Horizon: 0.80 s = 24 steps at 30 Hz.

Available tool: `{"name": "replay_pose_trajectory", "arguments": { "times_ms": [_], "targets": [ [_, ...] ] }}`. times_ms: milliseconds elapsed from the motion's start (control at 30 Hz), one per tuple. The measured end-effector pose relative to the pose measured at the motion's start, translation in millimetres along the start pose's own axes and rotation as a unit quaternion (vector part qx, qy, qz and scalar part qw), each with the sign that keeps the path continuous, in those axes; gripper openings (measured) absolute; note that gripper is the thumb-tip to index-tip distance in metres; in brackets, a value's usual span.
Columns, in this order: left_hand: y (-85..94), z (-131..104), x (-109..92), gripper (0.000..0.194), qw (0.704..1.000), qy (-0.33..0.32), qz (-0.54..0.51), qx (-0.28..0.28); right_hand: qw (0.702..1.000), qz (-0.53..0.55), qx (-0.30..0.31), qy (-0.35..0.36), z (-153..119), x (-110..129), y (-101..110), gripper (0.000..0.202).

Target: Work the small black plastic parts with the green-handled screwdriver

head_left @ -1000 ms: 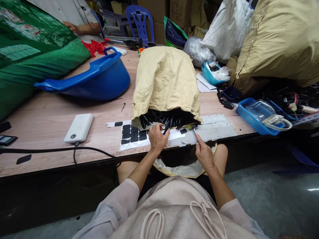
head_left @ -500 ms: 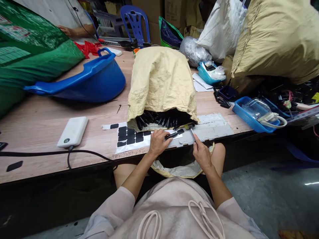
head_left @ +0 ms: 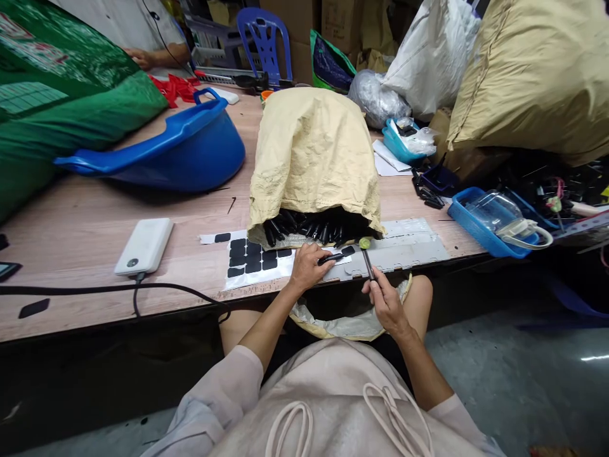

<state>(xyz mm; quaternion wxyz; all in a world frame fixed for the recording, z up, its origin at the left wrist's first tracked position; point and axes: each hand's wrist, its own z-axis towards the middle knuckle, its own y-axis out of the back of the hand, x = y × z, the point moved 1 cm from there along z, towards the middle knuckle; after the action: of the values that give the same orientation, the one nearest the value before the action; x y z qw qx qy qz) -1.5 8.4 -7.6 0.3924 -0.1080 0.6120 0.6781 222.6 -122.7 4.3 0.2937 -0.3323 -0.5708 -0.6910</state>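
Observation:
My left hand [head_left: 308, 266] is closed on a slim, glossy black piece [head_left: 332, 257], its fingers resting over the table's front edge. Just past the tip of that piece lies a black rounded square pad [head_left: 349, 251] on a white strip. My right hand [head_left: 387, 303] grips the handle of a small hammer [head_left: 366, 257], whose yellow-green round face points up towards me. Beyond both hands lies a beige sack [head_left: 314, 152], its mouth towards me and full of similar black pieces [head_left: 323, 230]. Left of my left hand is a white sheet with several black pads [head_left: 246, 254].
A flat grey board [head_left: 409, 244] lies along the front edge. An open bag [head_left: 349, 327] is between my knees. To the left are a white power bank [head_left: 145, 246] with a cable and a blue basin [head_left: 176, 152]. A blue tray [head_left: 490, 222] stands right. Another person's hand [head_left: 140, 58] shows far left.
The hammer in my right hand has turned, so its yellow-green face now points up instead of sideways. My left hand stays on the black piece. The view has shifted slightly.

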Motion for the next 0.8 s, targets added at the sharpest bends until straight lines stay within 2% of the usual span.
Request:
{"name": "replay_pose_trajectory", "arguments": {
  "times_ms": [100,333,433,600,800],
  "targets": [
    [-1.4,-1,2,0.02,1.0,-0.008,0.0,-0.002,0.999,0.003,-0.003,0.038,2,9,-3,0.047],
    [-2.7,-1,3,0.02,1.0,-0.015,-0.001,-0.007,0.992,-0.074,-0.061,0.087,1,23,-8,0.044],
    [-3.0,-1,2,0.02,1.0,-0.011,0.001,-0.003,0.989,-0.101,-0.071,0.083,-2,26,-11,0.045],
    [-2.6,0,1,0.02,1.0,-0.006,0.005,-0.002,0.99,-0.113,-0.052,0.068,-2,23,-15,0.044],
    [-2.2,0,2,0.021,1.0,-0.008,0.006,-0.002,0.988,-0.084,-0.076,0.105,-3,33,-19,0.045]
  ]
}}
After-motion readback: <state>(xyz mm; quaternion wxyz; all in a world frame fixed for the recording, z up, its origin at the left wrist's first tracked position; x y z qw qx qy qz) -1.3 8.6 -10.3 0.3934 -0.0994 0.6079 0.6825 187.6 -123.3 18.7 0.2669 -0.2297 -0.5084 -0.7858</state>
